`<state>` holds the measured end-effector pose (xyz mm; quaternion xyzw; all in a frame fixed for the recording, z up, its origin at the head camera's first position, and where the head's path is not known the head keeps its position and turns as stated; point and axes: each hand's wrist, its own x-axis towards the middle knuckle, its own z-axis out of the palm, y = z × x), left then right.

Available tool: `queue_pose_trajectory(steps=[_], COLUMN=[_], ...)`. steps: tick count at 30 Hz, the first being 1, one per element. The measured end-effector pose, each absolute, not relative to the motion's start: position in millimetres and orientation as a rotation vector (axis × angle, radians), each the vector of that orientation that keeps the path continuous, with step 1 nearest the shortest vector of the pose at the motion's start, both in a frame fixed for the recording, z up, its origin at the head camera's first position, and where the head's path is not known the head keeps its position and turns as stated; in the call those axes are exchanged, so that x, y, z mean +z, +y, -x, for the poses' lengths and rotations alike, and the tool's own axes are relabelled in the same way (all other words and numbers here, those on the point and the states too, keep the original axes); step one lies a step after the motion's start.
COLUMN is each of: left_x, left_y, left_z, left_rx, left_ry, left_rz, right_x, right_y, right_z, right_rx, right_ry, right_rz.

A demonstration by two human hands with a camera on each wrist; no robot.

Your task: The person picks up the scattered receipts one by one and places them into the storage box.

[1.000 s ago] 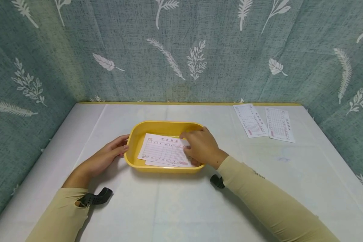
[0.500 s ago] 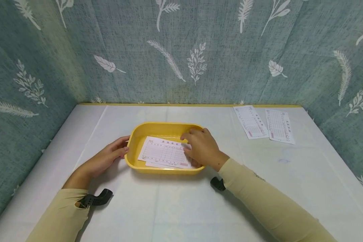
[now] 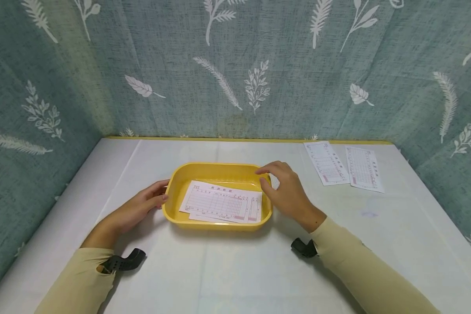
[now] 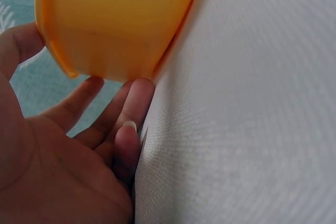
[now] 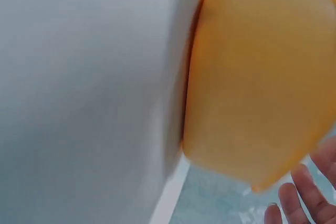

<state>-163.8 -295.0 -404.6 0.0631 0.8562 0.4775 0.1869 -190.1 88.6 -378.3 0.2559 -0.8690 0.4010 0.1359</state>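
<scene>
1. Paper slips [image 3: 216, 202] lie overlapped, flat and thin with ruled print, on the floor of the yellow tray [image 3: 213, 172], and their right end is now uncovered!
2. Off comes the right hand [image 3: 289, 192]: a second ago it covered that end; now it's back at the tray's right rim, released, thumb and forefinger curved apart.
3. Left hand [image 3: 139, 205] stays put, fingertips resting against the tray's outer left end, grasping nothing.
4. Lovely tray, this: smooth, plastic-looking, rounded corners, flaring walls.
5. Fine-textured white bench [image 3: 227, 270] below; leaf-patterned blue-green cloth [image 3: 172, 87] behind.
6. One loose slip [image 3: 326, 164] and another loose slip [image 3: 364, 169] lie unmoved, far right.
</scene>
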Motion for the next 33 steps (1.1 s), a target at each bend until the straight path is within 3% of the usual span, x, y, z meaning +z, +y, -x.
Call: queue_pose_trajectory(steps=[24, 33], left_x=[-404, -403], left_y=[-298, -295], left_z=[160, 163], left_rx=[1.4, 1.373], left_ry=[2.398, 2.399], left_rz=[-0.232, -0.232], right_x=[-370, -369], right_y=[178, 211], right_z=[203, 212], right_rx=[1.143, 1.268], right_ry=[-2.601, -2.756], right_rz=[-0.479, -0.174])
